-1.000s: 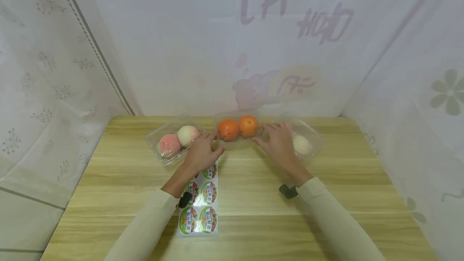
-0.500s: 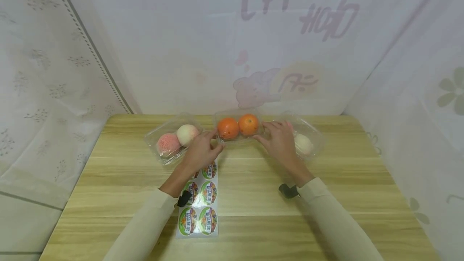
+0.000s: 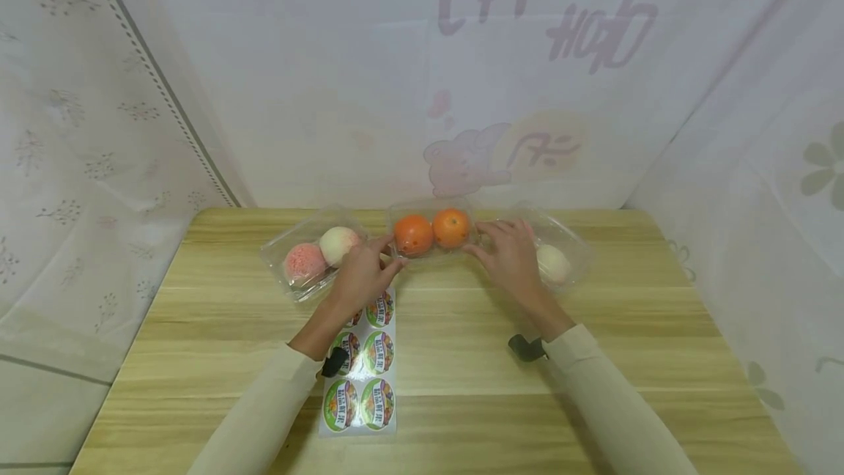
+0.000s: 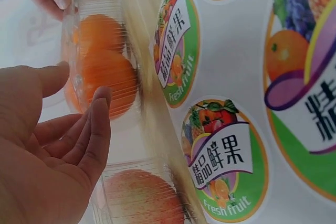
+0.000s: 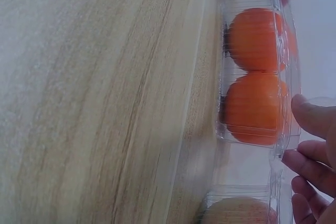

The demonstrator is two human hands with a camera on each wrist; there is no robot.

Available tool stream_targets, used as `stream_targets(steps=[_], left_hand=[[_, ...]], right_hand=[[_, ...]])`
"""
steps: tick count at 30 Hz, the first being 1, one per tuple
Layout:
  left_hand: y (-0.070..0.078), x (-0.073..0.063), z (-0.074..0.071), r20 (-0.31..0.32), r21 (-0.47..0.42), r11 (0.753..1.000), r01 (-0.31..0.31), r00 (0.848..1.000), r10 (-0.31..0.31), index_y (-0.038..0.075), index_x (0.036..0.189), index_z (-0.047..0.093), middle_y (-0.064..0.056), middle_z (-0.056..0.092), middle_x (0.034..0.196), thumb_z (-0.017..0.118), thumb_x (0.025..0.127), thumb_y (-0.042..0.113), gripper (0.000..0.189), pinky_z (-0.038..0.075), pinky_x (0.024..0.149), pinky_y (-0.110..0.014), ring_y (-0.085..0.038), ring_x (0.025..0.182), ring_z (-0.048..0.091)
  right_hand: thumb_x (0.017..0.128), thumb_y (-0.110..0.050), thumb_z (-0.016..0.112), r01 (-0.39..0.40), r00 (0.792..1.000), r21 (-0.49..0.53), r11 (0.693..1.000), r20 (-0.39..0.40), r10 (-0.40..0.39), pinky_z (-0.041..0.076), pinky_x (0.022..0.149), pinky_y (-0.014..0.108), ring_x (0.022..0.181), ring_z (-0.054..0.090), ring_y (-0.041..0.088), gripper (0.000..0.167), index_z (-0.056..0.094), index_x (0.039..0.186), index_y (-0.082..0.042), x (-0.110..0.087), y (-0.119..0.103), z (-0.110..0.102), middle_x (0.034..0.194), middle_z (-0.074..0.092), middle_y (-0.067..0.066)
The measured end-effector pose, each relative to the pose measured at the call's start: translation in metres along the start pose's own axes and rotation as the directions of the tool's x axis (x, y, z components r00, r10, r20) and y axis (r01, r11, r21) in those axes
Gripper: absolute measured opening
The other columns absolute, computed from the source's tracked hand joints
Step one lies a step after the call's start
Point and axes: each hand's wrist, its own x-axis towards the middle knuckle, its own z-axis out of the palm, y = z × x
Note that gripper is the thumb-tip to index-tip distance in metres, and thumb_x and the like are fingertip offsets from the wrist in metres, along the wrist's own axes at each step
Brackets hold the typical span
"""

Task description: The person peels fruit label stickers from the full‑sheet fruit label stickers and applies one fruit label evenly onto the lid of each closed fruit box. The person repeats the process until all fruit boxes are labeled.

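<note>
Orange fruits (image 3: 413,234), two side by side, fill the clear box (image 3: 435,254) at the middle of the worktop (image 3: 461,387), by its back edge and between two more boxes: the left box (image 3: 310,224) with pink and white fruit, the right box (image 3: 572,246) partly behind an arm. The left hand (image 3: 359,273) pinches one near corner between thumb and fingers, loosely curved; the right hand (image 3: 511,259) does likewise at the other end, neither closed far. Over the past second almost nothing has shifted but a slight drift of the head view; both hands stay on their corners. That suggests pressing or steadying rather than carrying. Glare on the plastic leaves me unsure whether the lid is fully fastened. The sticker sheet (image 3: 360,372) lies untouched under the left wrist, its labels apparently unused in this step.
</note>
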Motion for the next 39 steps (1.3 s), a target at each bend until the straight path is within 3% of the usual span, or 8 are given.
stream_targets(steps=[7, 16, 30, 39], left_hand=[[0.003, 0.000, -0.002, 0.001, 0.012, 1.000, 0.001, 1.000, -0.001, -0.008, 0.147, 0.064, -0.017, 0.080, 0.112, 0.082, 0.103, 0.022, 0.056, 0.063, 0.066, -0.034, -0.023, 0.082, 0.081], [0.004, -0.005, -0.004, 0.012, 0.007, 1.000, -0.027, 1.000, 0.027, -0.009, 0.146, 0.064, -0.018, 0.081, 0.109, 0.082, 0.101, 0.017, 0.054, 0.064, 0.067, -0.034, -0.025, 0.085, 0.081], [0.006, -0.011, -0.009, 0.049, -0.008, 1.000, -0.024, 0.999, 0.024, -0.010, 0.147, 0.063, -0.017, 0.080, 0.109, 0.081, 0.102, 0.018, 0.056, 0.063, 0.065, -0.030, -0.023, 0.084, 0.081], [0.007, -0.016, -0.011, 0.063, -0.002, 0.999, -0.032, 0.997, 0.032, -0.010, 0.145, 0.065, -0.015, 0.081, 0.104, 0.081, 0.101, 0.017, 0.054, 0.064, 0.069, -0.032, -0.022, 0.083, 0.080]], right_hand=[[0.085, -0.025, 0.096, 0.001, 1.000, 0.013, 1.000, -0.007, -0.001, 0.040, 0.111, 0.064, 0.115, 0.066, 0.046, 0.048, 0.080, 0.121, 0.002, -0.001, -0.004, -0.003, 0.118, 0.080, 0.020], [0.078, -0.015, 0.101, 0.074, 0.995, 0.033, 0.997, -0.068, -0.072, 0.040, 0.107, 0.061, 0.101, 0.064, 0.043, 0.046, 0.081, 0.113, 0.006, -0.008, -0.004, -0.002, 0.107, 0.081, 0.021], [0.077, -0.017, 0.100, 0.090, 0.995, -0.008, 0.996, -0.036, -0.090, 0.048, 0.100, 0.056, 0.090, 0.071, 0.038, 0.047, 0.081, 0.113, 0.006, -0.016, -0.015, -0.012, 0.105, 0.081, 0.021], [0.080, -0.019, 0.100, 0.066, 0.997, -0.020, 0.998, -0.032, -0.067, 0.048, 0.101, 0.056, 0.096, 0.071, 0.040, 0.043, 0.081, 0.112, 0.003, -0.025, -0.019, -0.014, 0.105, 0.082, 0.017]])
